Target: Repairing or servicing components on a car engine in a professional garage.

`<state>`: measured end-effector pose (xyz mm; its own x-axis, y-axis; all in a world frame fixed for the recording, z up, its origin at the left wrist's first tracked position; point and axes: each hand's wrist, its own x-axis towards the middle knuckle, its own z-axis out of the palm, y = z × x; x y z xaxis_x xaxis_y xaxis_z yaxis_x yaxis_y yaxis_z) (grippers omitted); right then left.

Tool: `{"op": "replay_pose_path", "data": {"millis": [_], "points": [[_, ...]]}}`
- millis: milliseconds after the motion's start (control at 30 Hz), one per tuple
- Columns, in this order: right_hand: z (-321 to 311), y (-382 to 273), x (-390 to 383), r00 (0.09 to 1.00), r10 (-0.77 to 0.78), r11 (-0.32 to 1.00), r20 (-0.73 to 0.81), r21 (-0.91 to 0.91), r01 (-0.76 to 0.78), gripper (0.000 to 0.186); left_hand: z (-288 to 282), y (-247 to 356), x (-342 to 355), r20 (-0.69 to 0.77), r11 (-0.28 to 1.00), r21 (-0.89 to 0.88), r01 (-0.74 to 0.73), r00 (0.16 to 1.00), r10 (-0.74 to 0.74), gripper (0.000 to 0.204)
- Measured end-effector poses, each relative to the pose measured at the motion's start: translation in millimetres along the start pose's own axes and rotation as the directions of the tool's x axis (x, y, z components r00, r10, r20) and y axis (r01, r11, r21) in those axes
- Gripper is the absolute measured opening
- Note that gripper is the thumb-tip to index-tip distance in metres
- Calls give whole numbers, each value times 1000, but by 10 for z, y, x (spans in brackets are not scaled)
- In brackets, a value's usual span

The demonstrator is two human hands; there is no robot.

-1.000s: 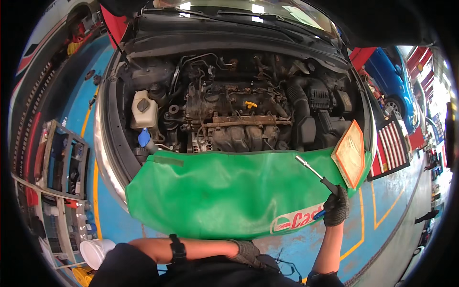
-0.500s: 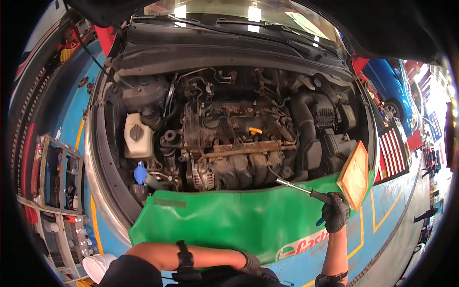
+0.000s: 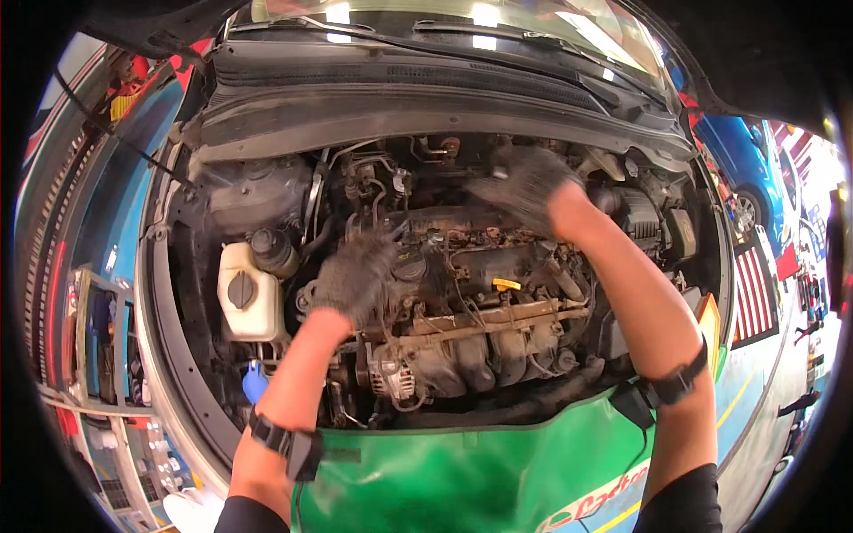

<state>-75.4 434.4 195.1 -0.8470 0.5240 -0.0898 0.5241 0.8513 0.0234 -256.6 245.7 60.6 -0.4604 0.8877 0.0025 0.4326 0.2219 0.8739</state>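
Both arms are in over the engine bay now. Left hand (image 3: pixel 354 277), in a dark knit work glove, sits low on the left side of the engine (image 3: pixel 462 302), fingers curled down onto the top, right by the black oil filler cap (image 3: pixel 410 265). Looks like a brace or a feel for a fitting; can't tell if it's actually got hold of anything, the fingers hide whatever's under them.

Right hand (image 3: pixel 522 185), also gloved, reaches far back toward the firewall, above the rear of the engine. It's motion-blurred, so grip state is a no-call: fingers look spread and loose, nothing visibly held, but I can't say for sure.

Engine itself sits dead centre of the bay, top cover off, bare and grimy: rusty-brown dust on the fuel rail area and intake runners (image 3: pixel 480 355), wiring and hoses exposed, yellow dipstick handle (image 3: pixel 506 284) poking up mid-right. White coolant reservoir (image 3: pixel 247 298) w/ black cap sits to the left, blue cap (image 3: pixel 255 382) below it.

Green fender cover (image 3: pixel 462 480) is draped over the front edge, prob to protect the paint where the person leans in; both forearms cross it. Bonnet's up, windscreen (image 3: pixel 444 18) at top. Orange-rimmed flat panel (image 3: pixel 711 324) rests at the right edge of the cover.
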Motion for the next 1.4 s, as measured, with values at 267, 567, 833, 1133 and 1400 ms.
{"op": "replay_pose_path", "data": {"millis": [267,567,833,1133,1400], "points": [[543,-210,1451,986,-155,988,64,34,153,55,133,-700,1274,58,937,-81,-340,937,345,44],[914,-60,1556,969,-217,928,115,-283,241,43,264,-522,1277,167,982,-5,-189,968,187,49],[793,-129,1596,946,-261,917,194,-258,306,44,289,-527,1266,109,951,217,-219,974,199,49],[650,-318,1720,930,-303,879,206,-317,357,48,346,-626,1301,-2,965,253,-66,998,69,54],[290,-696,782,994,94,996,58,0,-94,47,275,-546,1274,27,966,257,14,999,-22,55]]}}
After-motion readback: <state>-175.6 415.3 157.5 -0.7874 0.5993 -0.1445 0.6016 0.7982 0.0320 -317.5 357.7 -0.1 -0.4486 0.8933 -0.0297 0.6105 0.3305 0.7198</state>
